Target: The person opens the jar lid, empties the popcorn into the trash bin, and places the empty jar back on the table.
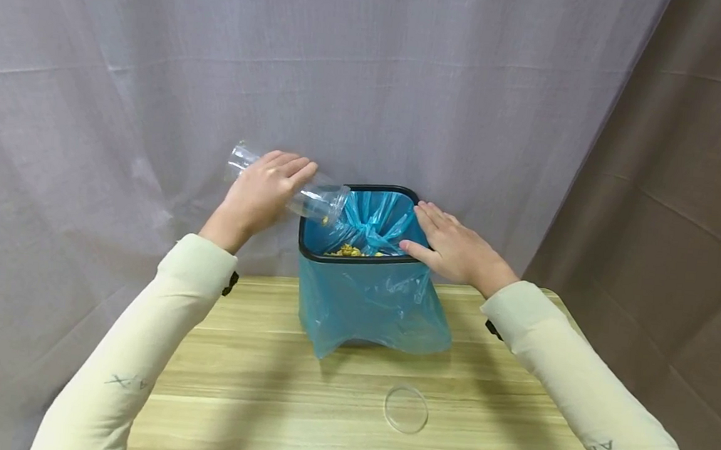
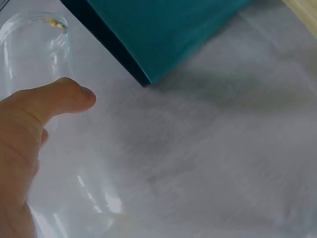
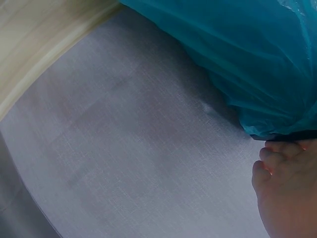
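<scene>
My left hand (image 1: 267, 185) grips a clear plastic jar (image 1: 320, 200), tilted with its mouth over the left side of the bin. A few yellow bits (image 2: 53, 23) cling inside the jar near its mouth. The bin has a black rim (image 1: 364, 259) and a blue plastic liner (image 1: 373, 301) folded over it, with a gathered knot (image 1: 369, 229) on the inside back. Yellow crumbs (image 1: 348, 250) lie in the liner. On the bin's right rim rests my right hand (image 1: 455, 247), fingers extended and thumb spread over the opening.
A clear round lid (image 1: 405, 409) lies on the wooden table (image 1: 224, 385) in front of the bin. Close behind the bin hangs a grey curtain (image 1: 372, 97), and a darker one (image 1: 677, 210) hangs at the right.
</scene>
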Demonstrator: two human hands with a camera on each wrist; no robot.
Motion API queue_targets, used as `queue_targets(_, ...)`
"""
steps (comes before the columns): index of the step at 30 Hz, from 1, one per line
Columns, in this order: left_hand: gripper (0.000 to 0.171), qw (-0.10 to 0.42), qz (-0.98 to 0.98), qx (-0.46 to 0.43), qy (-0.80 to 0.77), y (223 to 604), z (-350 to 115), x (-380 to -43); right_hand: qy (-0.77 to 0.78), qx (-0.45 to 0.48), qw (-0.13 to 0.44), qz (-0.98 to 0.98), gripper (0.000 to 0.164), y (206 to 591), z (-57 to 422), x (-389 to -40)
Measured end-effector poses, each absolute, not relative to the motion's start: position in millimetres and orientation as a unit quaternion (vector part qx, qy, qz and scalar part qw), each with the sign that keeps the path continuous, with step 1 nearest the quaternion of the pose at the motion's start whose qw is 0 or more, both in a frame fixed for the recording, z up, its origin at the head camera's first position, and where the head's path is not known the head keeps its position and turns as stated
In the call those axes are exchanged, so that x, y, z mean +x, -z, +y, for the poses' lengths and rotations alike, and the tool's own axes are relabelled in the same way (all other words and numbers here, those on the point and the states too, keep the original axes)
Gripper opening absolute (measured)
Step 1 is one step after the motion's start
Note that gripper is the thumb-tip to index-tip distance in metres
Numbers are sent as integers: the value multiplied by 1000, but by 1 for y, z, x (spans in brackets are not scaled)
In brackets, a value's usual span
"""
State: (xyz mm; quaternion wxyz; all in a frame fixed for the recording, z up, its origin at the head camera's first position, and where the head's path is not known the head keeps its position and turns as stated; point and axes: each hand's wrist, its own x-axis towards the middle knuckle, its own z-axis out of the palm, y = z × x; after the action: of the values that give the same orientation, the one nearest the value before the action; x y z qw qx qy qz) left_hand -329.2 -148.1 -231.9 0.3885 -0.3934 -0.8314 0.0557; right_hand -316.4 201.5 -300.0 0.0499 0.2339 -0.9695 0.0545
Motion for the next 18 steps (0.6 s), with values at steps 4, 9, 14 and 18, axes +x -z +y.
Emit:
queue_targets(4,81,331,-882,-332,35,237,-153,-324,-55,239,50,-968,93,299,202,-316)
queue_targets(9,86,280,-913,-261,140,243,-157,-319,-49,229,47,-971,94,298,203,-317)
queue_targets(14,80,280,-906,-218,229,255,-163,-316,-49,227,49,-971,93,297,203,-317)
queue_targets(18,77,266,-897,-165,311,271,-171,-312,-49,229,49,-971,93,296,203,-317)
